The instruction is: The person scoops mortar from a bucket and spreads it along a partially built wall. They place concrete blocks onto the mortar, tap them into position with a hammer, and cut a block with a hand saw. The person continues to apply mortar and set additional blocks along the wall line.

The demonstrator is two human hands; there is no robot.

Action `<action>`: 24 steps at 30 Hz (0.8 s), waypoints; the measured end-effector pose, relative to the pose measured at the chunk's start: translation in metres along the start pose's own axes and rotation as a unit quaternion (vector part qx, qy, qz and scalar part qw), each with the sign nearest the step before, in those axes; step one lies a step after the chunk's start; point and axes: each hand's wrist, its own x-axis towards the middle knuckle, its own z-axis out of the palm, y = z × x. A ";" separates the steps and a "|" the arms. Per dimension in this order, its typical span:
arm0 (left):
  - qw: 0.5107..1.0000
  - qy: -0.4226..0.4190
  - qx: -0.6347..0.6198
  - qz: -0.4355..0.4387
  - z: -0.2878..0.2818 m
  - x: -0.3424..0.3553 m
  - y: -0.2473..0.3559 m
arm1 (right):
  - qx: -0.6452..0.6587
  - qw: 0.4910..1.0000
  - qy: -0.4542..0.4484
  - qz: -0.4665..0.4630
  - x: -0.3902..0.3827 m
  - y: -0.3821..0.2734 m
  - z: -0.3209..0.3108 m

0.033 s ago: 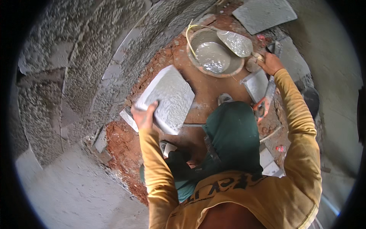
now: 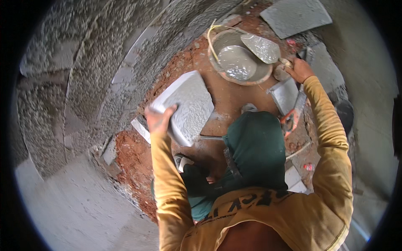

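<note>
My left hand grips the lower left edge of a pale grey block, its thumb on the upper face. The block is tilted, and that face looks rough and wavy. In my right hand is the handle of a trowel. The trowel's broad blade lies over the right part of a round bucket and carries a wet grey sheen. Inside the bucket sits wet grey mortar. A yellowish cord hangs over the bucket's left side.
A handsaw with an orange handle lies right of my knee, beside a small grey slab. Larger slabs lie at the far right. A rough mortar-covered surface curves along the left. Reddish soil borders it.
The view has shifted slightly, so the bucket and slabs sit a little further right. The block has tilted a little in my left hand. Both hands keep their hold.
</note>
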 end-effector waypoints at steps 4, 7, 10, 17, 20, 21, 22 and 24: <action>0.961 -0.075 0.267 -0.002 0.034 0.071 -0.001 | -0.075 0.996 -0.045 0.000 0.036 0.003 0.041; 0.937 -0.050 0.344 0.046 0.085 0.091 -0.014 | -0.071 0.996 -0.043 -0.046 0.054 -0.001 0.051; 0.924 0.004 0.375 0.076 0.126 0.092 -0.027 | -0.129 0.990 -0.038 -0.031 0.065 -0.010 0.056; 0.839 0.042 0.466 0.278 0.102 0.022 -0.069 | -0.218 0.974 -0.056 -0.031 0.095 -0.030 0.066; 0.866 0.079 0.452 0.196 0.082 -0.003 -0.093 | -0.220 0.973 -0.055 -0.032 0.109 -0.036 0.071; 0.866 0.099 0.425 0.243 0.079 -0.005 -0.099 | -0.220 0.973 -0.057 -0.029 0.112 -0.039 0.073; 0.870 0.107 0.409 0.253 0.079 -0.005 -0.105 | -0.225 0.972 -0.059 -0.028 0.116 -0.041 0.075; 0.880 0.117 0.354 0.296 0.084 -0.001 -0.112 | -0.244 0.968 -0.052 -0.017 0.119 -0.044 0.077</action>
